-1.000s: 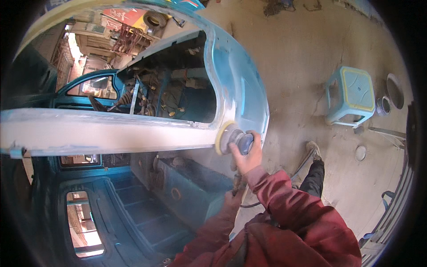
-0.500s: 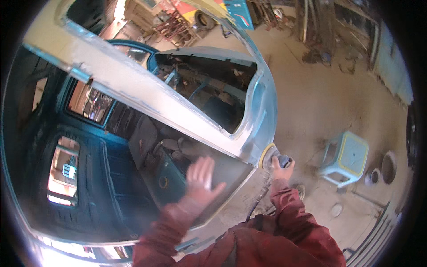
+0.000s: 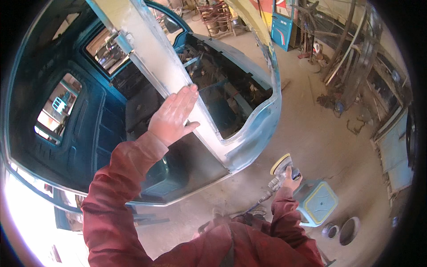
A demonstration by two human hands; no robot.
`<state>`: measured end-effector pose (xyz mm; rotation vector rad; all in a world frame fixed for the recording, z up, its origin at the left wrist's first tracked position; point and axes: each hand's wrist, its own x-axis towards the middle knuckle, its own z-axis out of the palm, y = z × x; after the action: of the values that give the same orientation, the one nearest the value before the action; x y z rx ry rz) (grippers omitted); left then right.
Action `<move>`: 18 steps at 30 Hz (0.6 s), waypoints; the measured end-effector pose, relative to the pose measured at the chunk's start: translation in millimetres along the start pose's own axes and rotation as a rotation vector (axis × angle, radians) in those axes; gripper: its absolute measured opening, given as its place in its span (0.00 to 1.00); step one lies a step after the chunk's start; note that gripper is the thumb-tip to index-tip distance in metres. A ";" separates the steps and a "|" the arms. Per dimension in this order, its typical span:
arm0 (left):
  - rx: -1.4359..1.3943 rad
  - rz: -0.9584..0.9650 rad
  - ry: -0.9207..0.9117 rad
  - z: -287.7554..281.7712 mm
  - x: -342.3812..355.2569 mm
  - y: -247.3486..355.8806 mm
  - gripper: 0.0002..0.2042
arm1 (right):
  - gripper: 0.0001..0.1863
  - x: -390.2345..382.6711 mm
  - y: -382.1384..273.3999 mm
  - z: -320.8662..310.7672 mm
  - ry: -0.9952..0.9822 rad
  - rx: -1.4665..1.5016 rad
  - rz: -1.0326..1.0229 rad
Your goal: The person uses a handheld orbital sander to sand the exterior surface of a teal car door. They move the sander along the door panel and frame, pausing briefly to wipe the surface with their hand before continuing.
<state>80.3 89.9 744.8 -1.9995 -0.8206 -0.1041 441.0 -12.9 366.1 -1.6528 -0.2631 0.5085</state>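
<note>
My left hand (image 3: 173, 116) lies flat against the whitish pillar (image 3: 153, 55) of a stripped vehicle cab, its fingers stretched out and pointing up along it. In my right hand (image 3: 292, 180) is a disc sander (image 3: 281, 165) with a yellow-rimmed pad. The pad faces up and to the left, apart from the bodywork. From the sander a hose (image 3: 260, 202) runs down toward my body. To the right of the pillar, the blue lower corner (image 3: 255, 144) of the cab shows dull, sanded-looking patches around an open wheel-side gap.
A light-blue plastic stool (image 3: 321, 202) with a yellow line on its seat stands just beyond my right hand. Two round rings (image 3: 349, 231) lie on the dusty floor past it. A blue panel (image 3: 281, 31) and wooden poles (image 3: 347, 49) lean at the back right.
My left hand has gone from hovering over the cab's lower opening up onto the pillar. The sander has come away from the cab's corner. My view has swung to the right.
</note>
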 end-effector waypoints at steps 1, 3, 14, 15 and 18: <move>-0.013 0.002 -0.014 5.4 -5.6 5.7 0.46 | 0.42 7.9 -1.9 -3.5 0.010 -0.007 0.015; -0.045 -0.008 -0.046 14.8 -17.3 18.8 0.44 | 0.43 19.0 -5.8 -13.3 0.030 -0.019 0.022; -0.364 -0.049 -0.124 52.5 -55.0 86.9 0.36 | 0.41 60.5 -25.0 -50.6 0.064 -0.176 0.059; -0.357 -0.041 -0.120 55.8 -58.1 93.0 0.35 | 0.41 64.0 -23.9 -53.0 0.091 -0.210 0.044; -0.341 -0.004 -0.170 73.7 -66.2 111.2 0.33 | 0.44 75.9 -19.0 -60.3 0.094 -0.212 0.050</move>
<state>76.3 77.7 596.5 -2.3514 -0.9659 -0.0808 538.0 -28.6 376.1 -1.8883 -0.2123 0.4510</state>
